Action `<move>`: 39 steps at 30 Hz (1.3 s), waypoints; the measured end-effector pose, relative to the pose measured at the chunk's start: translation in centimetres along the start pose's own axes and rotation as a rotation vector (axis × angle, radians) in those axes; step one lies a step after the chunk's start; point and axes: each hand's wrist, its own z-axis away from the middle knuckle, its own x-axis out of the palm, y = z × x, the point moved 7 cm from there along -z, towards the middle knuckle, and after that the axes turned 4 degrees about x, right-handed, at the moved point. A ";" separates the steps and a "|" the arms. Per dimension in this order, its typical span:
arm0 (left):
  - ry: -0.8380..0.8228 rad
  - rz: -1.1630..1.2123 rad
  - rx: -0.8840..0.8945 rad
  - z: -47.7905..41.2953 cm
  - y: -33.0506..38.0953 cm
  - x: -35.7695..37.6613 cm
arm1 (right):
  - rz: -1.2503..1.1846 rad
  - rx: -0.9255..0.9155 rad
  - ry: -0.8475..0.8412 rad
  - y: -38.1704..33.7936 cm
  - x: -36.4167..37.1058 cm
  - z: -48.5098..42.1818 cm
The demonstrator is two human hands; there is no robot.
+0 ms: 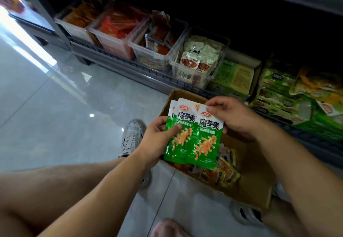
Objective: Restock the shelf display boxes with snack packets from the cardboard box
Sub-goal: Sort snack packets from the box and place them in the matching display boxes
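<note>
One wide view from the person's head, angled forward and steeply down. Close below sits the cardboard box (246, 184) on the floor (55, 106); the bottom shelf (141, 69) runs farther ahead, upper right.

both hands, left hand (157, 136) and right hand (232, 118), grip a fanned stack of green snack packets (194, 136) over the open cardboard box (250, 186), clear shelf bins (196, 60) just behind.

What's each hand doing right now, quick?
Left hand: closed on the lower left side of the green snack packets.
Right hand: closed on the packets' upper right edge, above the cardboard box.
</note>
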 end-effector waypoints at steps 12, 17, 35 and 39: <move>-0.024 0.032 -0.040 -0.5 -0.6 0.5 | -0.276 0.032 0.103 1.2 2.1 -1.3; 0.132 0.048 0.031 -1.7 0.4 -2.7 | -0.145 0.231 0.207 7.0 0.0 -2.6; 0.199 -0.079 0.061 -2.6 -0.2 -4.2 | 0.296 0.357 0.192 22.7 3.1 -8.5; 0.192 -0.081 0.052 -2.6 -0.3 -4.3 | 0.291 0.430 0.145 23.5 3.2 -9.1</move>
